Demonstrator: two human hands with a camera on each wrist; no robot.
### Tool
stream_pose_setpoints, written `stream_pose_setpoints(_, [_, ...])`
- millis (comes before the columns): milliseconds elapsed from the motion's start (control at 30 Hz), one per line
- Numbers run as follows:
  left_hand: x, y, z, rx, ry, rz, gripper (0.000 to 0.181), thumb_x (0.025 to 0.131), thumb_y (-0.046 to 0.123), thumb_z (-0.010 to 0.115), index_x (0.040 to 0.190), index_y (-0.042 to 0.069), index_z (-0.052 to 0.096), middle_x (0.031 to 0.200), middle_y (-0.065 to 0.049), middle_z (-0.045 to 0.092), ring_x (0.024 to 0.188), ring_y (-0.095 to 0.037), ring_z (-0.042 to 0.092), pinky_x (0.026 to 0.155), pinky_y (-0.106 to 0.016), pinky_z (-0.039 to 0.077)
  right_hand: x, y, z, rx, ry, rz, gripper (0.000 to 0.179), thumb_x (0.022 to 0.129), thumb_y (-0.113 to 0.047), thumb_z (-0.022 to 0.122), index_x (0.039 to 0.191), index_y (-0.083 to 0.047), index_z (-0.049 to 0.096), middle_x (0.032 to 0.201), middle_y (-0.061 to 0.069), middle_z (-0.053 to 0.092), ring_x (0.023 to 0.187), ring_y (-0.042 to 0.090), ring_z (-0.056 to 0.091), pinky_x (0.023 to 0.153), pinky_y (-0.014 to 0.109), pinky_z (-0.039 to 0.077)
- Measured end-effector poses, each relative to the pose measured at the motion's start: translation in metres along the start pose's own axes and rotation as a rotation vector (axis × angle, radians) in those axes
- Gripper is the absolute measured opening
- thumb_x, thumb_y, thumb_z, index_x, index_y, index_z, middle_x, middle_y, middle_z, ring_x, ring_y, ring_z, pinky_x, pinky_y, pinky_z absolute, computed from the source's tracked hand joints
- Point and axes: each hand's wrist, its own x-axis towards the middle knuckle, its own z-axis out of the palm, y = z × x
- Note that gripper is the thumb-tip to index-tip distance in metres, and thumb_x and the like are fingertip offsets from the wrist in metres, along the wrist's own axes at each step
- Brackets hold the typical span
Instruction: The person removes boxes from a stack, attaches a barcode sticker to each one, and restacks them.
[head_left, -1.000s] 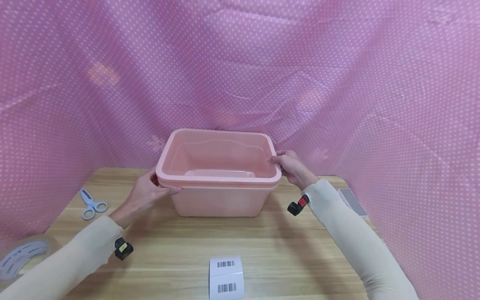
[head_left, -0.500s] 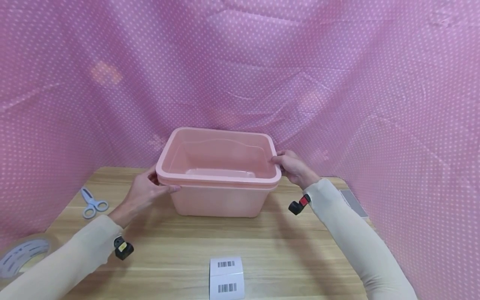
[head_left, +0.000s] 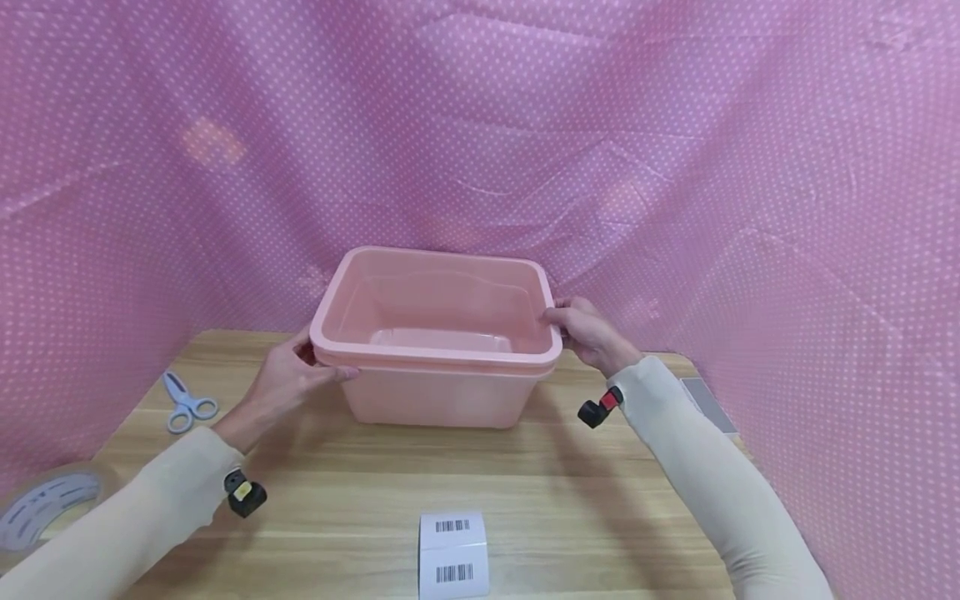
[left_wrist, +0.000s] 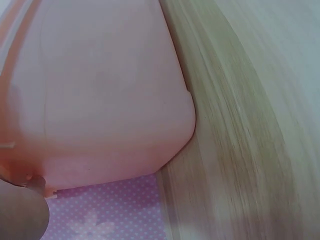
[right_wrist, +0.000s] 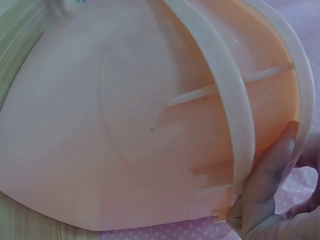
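Note:
A pink plastic bin [head_left: 442, 396] with a doubled rim stands upright at the back of the wooden table; its inside, seen from the head, shows nothing in it. My left hand [head_left: 288, 379] grips the rim at the left front corner, thumb along the front. Only a bit of the left hand [left_wrist: 22, 210] shows in the left wrist view, beside the bin's wall [left_wrist: 105, 100]. At the right end, my right hand [head_left: 592, 333] holds the rim, thumb on the inner side. In the right wrist view its fingers [right_wrist: 267, 172] curl under the outer rim, beside the ribs.
Blue scissors [head_left: 186, 404] lie on the left, with a roll of tape [head_left: 48, 508] nearer. A strip of barcode labels [head_left: 453, 557] lies at the table's front. A flat grey-white box [head_left: 708, 404] is at the right edge. Pink dotted cloth [head_left: 480, 125] hangs behind and at both sides.
The bin has shifted slightly away from me, its far rim a little higher in view. Both hands keep their hold and move with it.

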Motion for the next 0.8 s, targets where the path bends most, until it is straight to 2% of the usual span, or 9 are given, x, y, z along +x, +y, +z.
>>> stream_pose_setpoints(133, [-0.0009, 0.0033, -0.0011, 0.023, 0.027, -0.014, 0.094, 0.08, 0.046, 0.084, 0.156, 0.014, 0.039, 0.149, -0.016, 0.056, 0.129, -0.028, 0.056, 0.104, -0.025, 0.052, -0.0002, -0.0036, -0.0012, 0.003, -0.013, -0.005, 0.015, 0.093, 0.0, 0.055, 0.107, 0.004, 0.055, 0.076, -0.002, 0.06, 0.069, 0.009, 0.058, 0.063, 0.019, 0.056])
stream_pose_setpoints(233, [-0.0019, 0.0057, -0.0014, 0.038, 0.04, -0.026, 0.092, 0.079, 0.047, 0.085, 0.154, 0.014, 0.043, 0.144, -0.016, 0.06, 0.124, -0.027, 0.057, 0.095, -0.014, 0.05, -0.0005, -0.0053, -0.0021, -0.011, -0.01, 0.002, 0.025, 0.094, 0.0, 0.055, 0.117, 0.009, 0.053, 0.079, -0.001, 0.062, 0.071, 0.01, 0.061, 0.064, 0.02, 0.058])
stream_pose_setpoints(333, [-0.0027, 0.0068, -0.0016, 0.033, 0.032, -0.044, 0.093, 0.078, 0.049, 0.085, 0.154, 0.016, 0.043, 0.143, -0.015, 0.06, 0.124, -0.028, 0.057, 0.1, -0.024, 0.05, -0.0012, -0.0065, -0.0026, -0.016, 0.005, 0.012, 0.034, 0.093, 0.0, 0.056, 0.125, 0.012, 0.051, 0.076, -0.002, 0.061, 0.07, 0.011, 0.063, 0.065, 0.021, 0.059])
stream_pose_setpoints(433, [-0.0034, 0.0067, -0.0015, 0.036, 0.027, -0.057, 0.094, 0.078, 0.051, 0.084, 0.154, 0.017, 0.043, 0.142, -0.014, 0.061, 0.122, -0.027, 0.057, 0.103, -0.034, 0.049, -0.0016, -0.0073, -0.0031, -0.001, 0.017, 0.018, 0.03, 0.093, 0.0, 0.057, 0.12, 0.009, 0.053, 0.069, -0.005, 0.055, 0.067, 0.01, 0.061, 0.064, 0.02, 0.059])
stream_pose_setpoints(500, [-0.0035, 0.0062, -0.0014, 0.039, 0.029, -0.058, 0.093, 0.077, 0.051, 0.085, 0.154, 0.017, 0.044, 0.14, -0.013, 0.062, 0.119, -0.025, 0.058, 0.099, -0.029, 0.05, -0.0018, -0.0077, -0.0036, 0.013, 0.014, 0.014, 0.021, 0.093, 0.0, 0.057, 0.113, 0.006, 0.055, 0.065, -0.007, 0.051, 0.065, 0.008, 0.057, 0.063, 0.02, 0.058])
stream_pose_setpoints(633, [-0.0034, 0.0056, -0.0014, 0.059, 0.046, -0.048, 0.09, 0.077, 0.05, 0.086, 0.151, 0.016, 0.048, 0.133, -0.013, 0.066, 0.108, -0.015, 0.059, 0.086, -0.015, 0.049, -0.002, -0.0088, -0.004, 0.042, -0.002, 0.0, 0.013, 0.093, 0.0, 0.056, 0.106, 0.003, 0.056, 0.063, -0.007, 0.051, 0.061, 0.006, 0.056, 0.06, 0.018, 0.058])
stream_pose_setpoints(800, [-0.0037, 0.006, -0.0011, 0.075, 0.066, -0.029, 0.084, 0.077, 0.044, 0.088, 0.147, 0.013, 0.053, 0.126, -0.015, 0.069, 0.098, -0.007, 0.058, 0.081, -0.012, 0.049, -0.0014, -0.0095, -0.0032, 0.073, 0.006, 0.001, 0.016, 0.093, -0.001, 0.055, 0.108, 0.004, 0.054, 0.062, -0.007, 0.055, 0.058, 0.005, 0.059, 0.058, 0.019, 0.058])
